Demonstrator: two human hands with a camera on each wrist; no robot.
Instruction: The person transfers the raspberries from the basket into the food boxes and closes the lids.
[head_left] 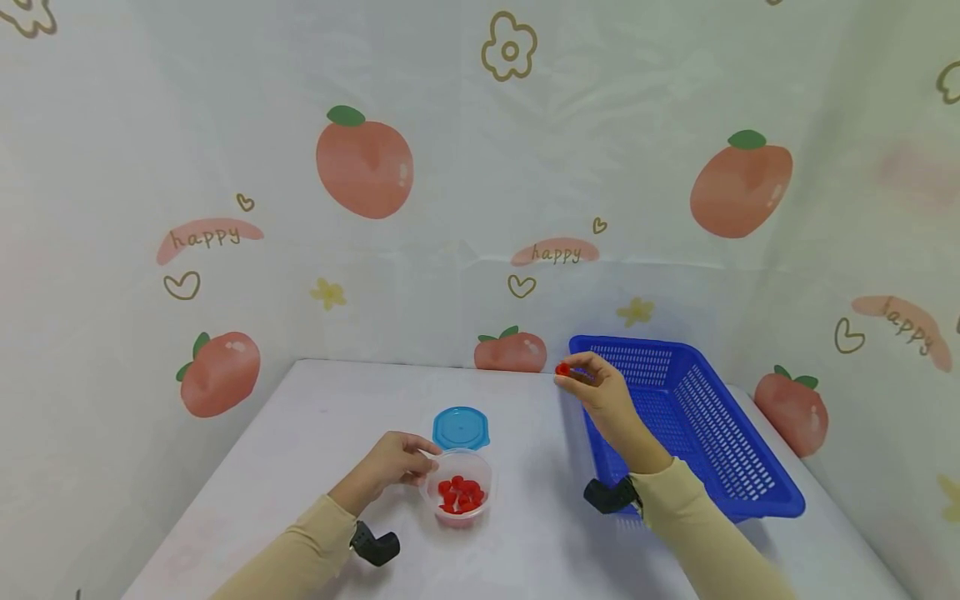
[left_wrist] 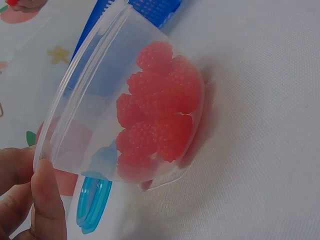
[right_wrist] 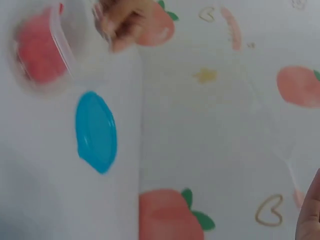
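Observation:
A clear plastic tub [head_left: 459, 521] stands on the white table with several raspberries [left_wrist: 155, 102] inside. My left hand [head_left: 390, 462] pinches its rim between thumb and fingers, at the tub's left side. Raised over the near-left edge of the blue basket, my right hand [head_left: 600, 396] pinches a single red raspberry [head_left: 562, 368] between thumb and fingertips. Only a sliver of the right hand [right_wrist: 311, 212] shows at the edge of the right wrist view, and its raspberry is out of that view. Behind the tub lies a blue lid [head_left: 461, 428], flat on the table.
A blue plastic basket [head_left: 738, 496] with slotted walls stands on the right side of the table. A white cloth backdrop [head_left: 450, 292] printed with fruit, hearts and flowers rises behind the table. Each wrist wears a black camera [head_left: 375, 546].

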